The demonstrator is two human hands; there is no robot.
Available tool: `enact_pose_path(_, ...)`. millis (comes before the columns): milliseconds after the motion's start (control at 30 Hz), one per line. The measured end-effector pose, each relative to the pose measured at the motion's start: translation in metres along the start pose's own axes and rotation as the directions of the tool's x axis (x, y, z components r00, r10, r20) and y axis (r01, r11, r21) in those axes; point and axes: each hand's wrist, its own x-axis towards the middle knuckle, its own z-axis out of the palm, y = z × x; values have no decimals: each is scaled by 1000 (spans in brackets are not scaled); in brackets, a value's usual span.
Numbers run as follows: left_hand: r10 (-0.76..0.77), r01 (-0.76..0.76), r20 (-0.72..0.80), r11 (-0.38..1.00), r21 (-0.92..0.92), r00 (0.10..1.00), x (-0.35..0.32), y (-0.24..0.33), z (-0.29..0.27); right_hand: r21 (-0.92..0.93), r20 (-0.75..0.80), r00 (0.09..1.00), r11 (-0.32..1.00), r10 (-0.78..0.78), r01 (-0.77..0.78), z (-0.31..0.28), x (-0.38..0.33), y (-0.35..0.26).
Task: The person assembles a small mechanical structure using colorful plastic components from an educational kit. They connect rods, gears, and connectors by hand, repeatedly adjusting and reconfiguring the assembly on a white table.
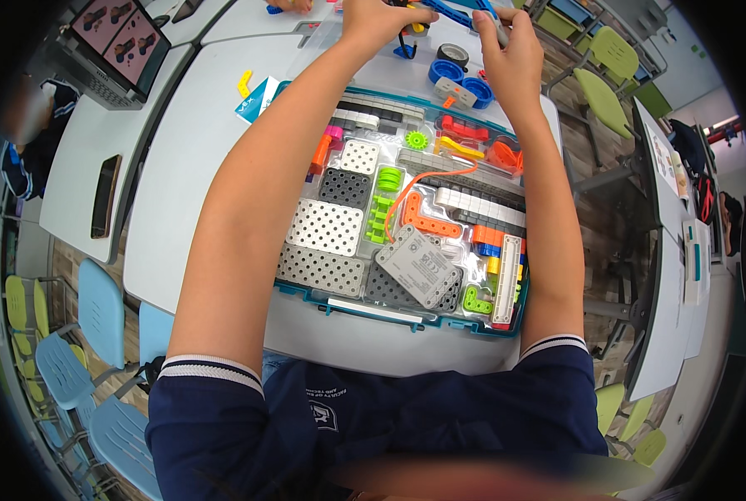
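My feed crops the left hand at the top, so I can't tell whether it grips the black-and-yellow piece beside it. The right hand pinches a slim piece, blue above and grey below, partly hidden in its grasp, beyond the teal-rimmed parts tray on the desk.

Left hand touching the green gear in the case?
Apart. The head view shows the left hand beyond the far edge of the case; the green gear lies inside, a plain gap between.
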Motion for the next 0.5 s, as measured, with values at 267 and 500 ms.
enact_pose_path(267,-16,16,-1,1000,16,1000,2,-4,-3,-116,33,999,993,-4,8,0,-2,20)
enact_pose_path(500,-63,63,0,995,75,998,2,-1,-5,-97,15,997,992,-82,83,1,-3,15)
